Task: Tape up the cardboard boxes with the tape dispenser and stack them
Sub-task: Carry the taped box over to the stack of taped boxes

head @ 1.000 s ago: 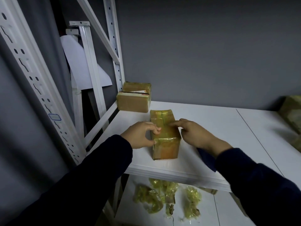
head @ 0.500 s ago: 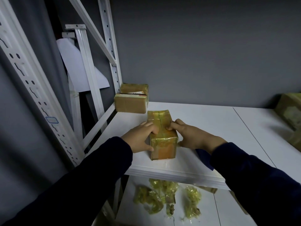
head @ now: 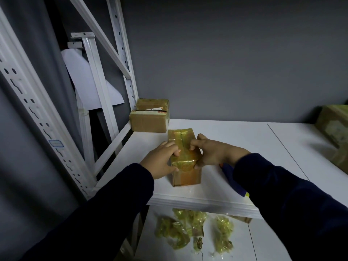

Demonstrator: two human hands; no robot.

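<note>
A small cardboard box (head: 185, 176) wrapped in yellowish tape lies lengthwise on the white shelf (head: 235, 147), near its front edge. My left hand (head: 160, 161) grips the box's left side, fingers curled over the top and thumb at the near end. My right hand (head: 212, 151) grips the right side the same way. A blue and yellow object (head: 233, 181), possibly the tape dispenser, shows partly under my right forearm. A stack of two taped boxes (head: 149, 120) sits at the shelf's back left corner.
White rack uprights (head: 120, 59) and a slanted brace stand on the left. Another cardboard box (head: 335, 129) sits at the far right edge. Several crumpled scraps of yellow tape (head: 192, 227) lie on the lower shelf below.
Both hands slid toward the box's near end and closed round it, thumbs now on the near end. The camera dipped slightly.
</note>
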